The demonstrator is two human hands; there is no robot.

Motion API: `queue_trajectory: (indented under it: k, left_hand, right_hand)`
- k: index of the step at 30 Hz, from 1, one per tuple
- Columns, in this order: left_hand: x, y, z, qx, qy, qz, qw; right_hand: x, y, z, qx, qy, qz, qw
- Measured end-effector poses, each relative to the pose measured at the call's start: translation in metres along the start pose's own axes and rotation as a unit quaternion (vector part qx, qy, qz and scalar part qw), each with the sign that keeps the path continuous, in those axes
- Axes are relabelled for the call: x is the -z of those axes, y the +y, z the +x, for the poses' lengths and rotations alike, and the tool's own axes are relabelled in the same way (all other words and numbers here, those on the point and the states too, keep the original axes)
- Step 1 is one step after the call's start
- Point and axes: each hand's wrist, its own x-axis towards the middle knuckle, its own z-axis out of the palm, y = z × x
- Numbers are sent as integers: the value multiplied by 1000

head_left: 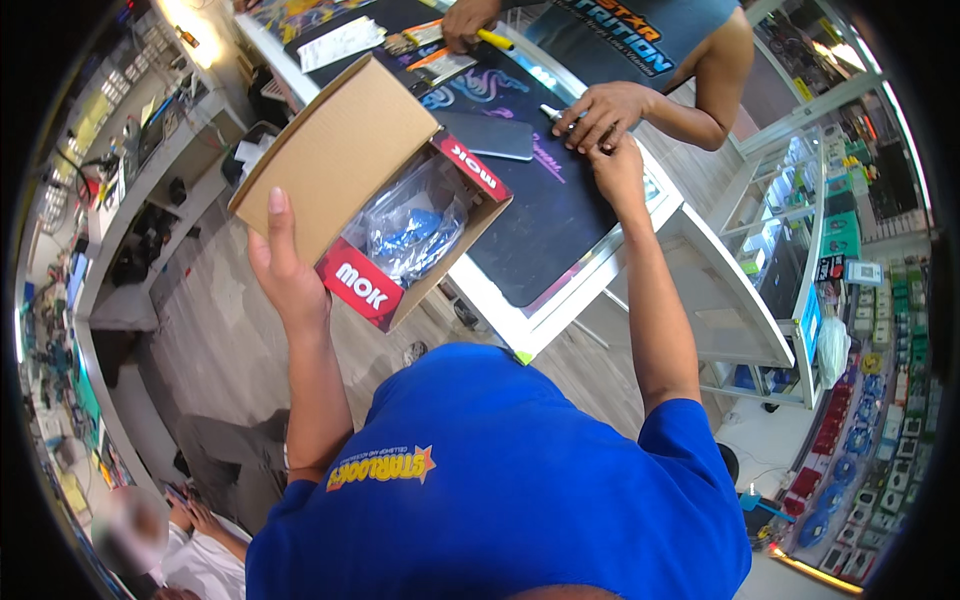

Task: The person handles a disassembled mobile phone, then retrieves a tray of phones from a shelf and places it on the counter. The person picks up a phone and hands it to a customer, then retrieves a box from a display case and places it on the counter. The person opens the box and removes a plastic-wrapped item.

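My left hand (289, 270) grips an open cardboard box (341, 142) by its side, thumb on the raised brown lid. The box's red end panel (361, 283) bears white lettering. Inside lie clear plastic bags (416, 232) with something blue in them. Over the counter's dark mat (547, 232), my right hand (619, 169) reaches to the other person's hand (604, 116). Between these hands is a small white-tipped object (551, 112), mostly covered by the other person's fingers. Whether my right fingers hold it is hidden. A dark smartphone (495, 136) lies on the mat, partly behind the box.
Across the counter a person's other hand (471, 26) rests near a yellow pen-like object (495, 40) and small packets (442, 66). A paper slip (341, 43) lies beside them. Someone sits at lower left with a phone (176, 493). Stocked shelves (855, 435) stand right.
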Motion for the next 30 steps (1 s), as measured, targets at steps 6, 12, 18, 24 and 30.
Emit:
queue_trajectory:
  k: [6, 12, 18, 24, 30]
  left_hand:
    - [10, -5, -5, -21, 42, 30, 998]
    - [3, 6, -8, -52, 28, -8, 998]
    - [7, 12, -8, -81, 33, -22, 996]
    - [38, 12, -5, -42, 57, -54, 996]
    - [41, 7, -8, 0, 104, -95, 990]
  right_hand:
    - [81, -47, -35, -59, -65, -56, 995]
    - [118, -202, -78, 128, -237, 266, 926]
    - [45, -277, -92, 392, -222, 156, 879]
    - [33, -281, -86, 409, -355, 110, 834]
    - [14, -299, -95, 466, -371, 176, 784]
